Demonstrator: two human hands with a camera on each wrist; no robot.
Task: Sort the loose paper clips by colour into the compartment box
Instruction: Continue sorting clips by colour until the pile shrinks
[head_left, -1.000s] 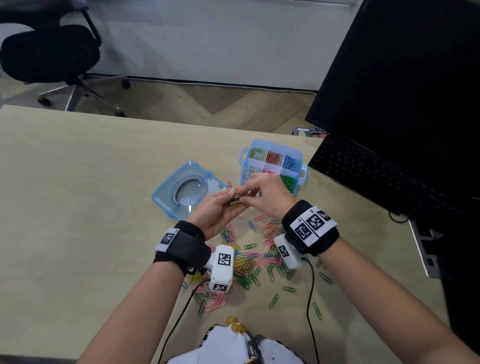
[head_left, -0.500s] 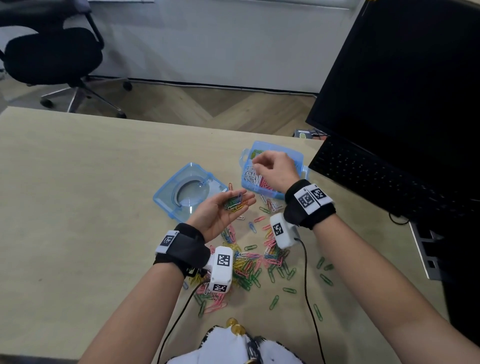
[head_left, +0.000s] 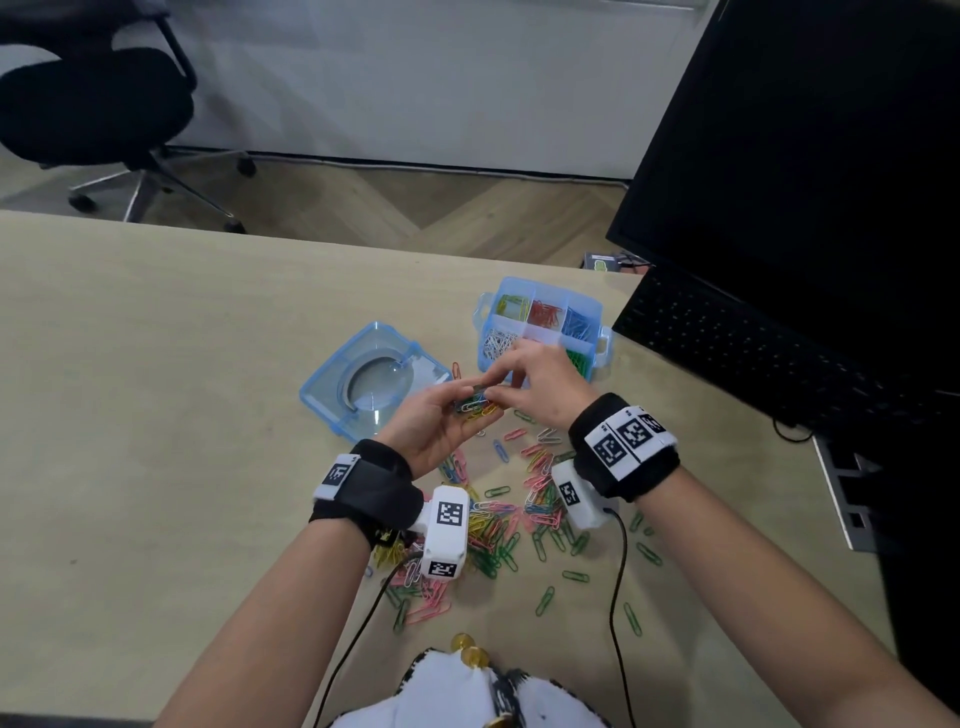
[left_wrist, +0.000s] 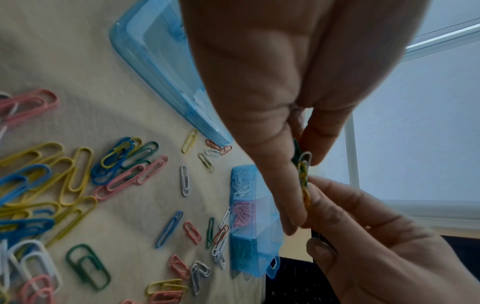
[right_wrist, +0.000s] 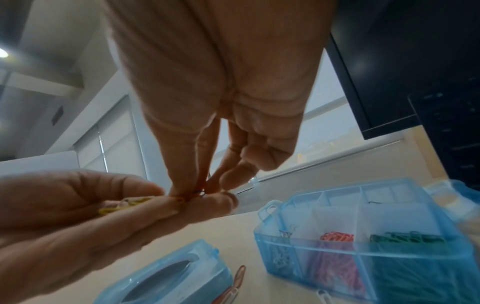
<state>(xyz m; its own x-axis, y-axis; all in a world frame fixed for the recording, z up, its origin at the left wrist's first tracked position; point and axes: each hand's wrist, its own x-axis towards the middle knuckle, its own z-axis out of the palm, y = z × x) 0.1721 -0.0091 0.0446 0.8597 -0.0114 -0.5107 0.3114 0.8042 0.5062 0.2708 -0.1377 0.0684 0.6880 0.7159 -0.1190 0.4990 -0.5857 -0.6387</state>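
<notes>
Left hand (head_left: 434, 423) cups a mixed bunch of clips (head_left: 475, 407) over the worktop (head_left: 156, 415) as a tray so the right hand (head_left: 540, 382) can pinch one out for the box (head_left: 592, 312) just behind.

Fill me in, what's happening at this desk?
A person is sorting paper clips by colour. The left hand cups a small mixed bunch of clips, and the right hand pinches one out of it. The compartment box already holds sorted colours; its lid lies beside it. A big loose pile remains on the desk.
</notes>
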